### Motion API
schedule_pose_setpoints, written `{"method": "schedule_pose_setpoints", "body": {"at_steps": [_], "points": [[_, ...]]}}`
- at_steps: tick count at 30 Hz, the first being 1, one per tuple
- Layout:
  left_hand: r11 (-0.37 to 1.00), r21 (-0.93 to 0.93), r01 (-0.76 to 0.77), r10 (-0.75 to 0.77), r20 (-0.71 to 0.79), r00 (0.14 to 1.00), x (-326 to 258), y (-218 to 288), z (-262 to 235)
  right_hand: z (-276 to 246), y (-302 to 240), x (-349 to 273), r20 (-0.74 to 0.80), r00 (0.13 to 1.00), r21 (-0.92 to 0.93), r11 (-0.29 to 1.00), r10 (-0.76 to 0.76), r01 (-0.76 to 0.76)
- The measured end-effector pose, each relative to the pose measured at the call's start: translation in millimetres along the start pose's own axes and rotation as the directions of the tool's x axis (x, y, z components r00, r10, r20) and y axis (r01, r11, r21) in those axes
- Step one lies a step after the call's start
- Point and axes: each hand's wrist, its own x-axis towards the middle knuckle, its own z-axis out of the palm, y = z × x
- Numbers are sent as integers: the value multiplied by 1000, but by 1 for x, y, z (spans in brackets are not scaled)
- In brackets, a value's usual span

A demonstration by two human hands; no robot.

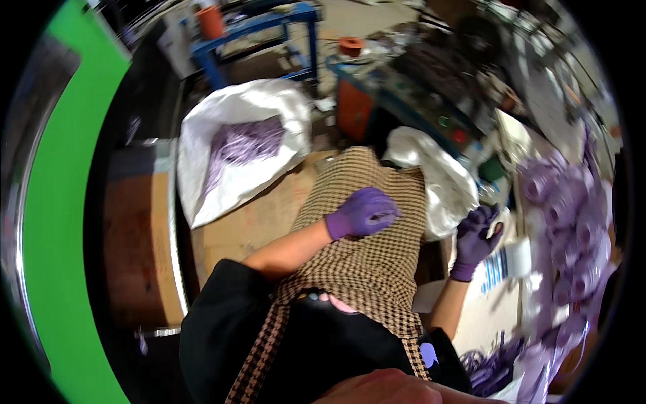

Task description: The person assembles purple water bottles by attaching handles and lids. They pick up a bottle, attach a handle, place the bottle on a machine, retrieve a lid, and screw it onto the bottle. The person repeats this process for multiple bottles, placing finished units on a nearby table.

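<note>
My left hand (367,212), in a purple glove, rests over the brown checked apron (356,259) on my lap. Its fingers are curled in, and whatever they may hold is hidden. My right hand (476,242), in a purple glove with darker fingers, is over the pale work surface (481,313) at my right. Its fingers bend, with a gap between them and the thumb; I see nothing held there. Closest to it are a white sack (441,195) and a white roll (518,258). Many translucent purple cup-shaped parts (562,205) are heaped farther right.
An open white sack (245,101) with thin purple strips (249,145) stands on cardboard (232,244) ahead and left. Purple loops (494,363) lie at lower right. Beyond are a blue metal stand (259,25) and a cluttered machine (417,87). A green surface (50,222) runs along the left.
</note>
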Motion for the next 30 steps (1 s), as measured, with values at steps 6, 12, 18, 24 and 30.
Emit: {"method": "schedule_pose_setpoints", "body": {"at_steps": [6,12,18,24,30], "points": [[894,-363,264,-405,-400,822,-65,-6,-81,-56,116,-12,78,922,238,891,380,-387],[289,-28,957,-551,-823,142,-325,-26,-216,-73,106,-18,37,901,231,874,431,-428],[398,-627,670,63,-710,-701,-522,91,-265,-66,124,-13,28,895,210,873,445,-440],[621,-774,122,-154,-273,-950,-583,141,-277,-64,122,-11,25,879,160,866,477,-474],[423,-894,-152,-621,-164,-766,-677,137,-289,-67,132,-5,-104,852,115,857,513,-502]]}}
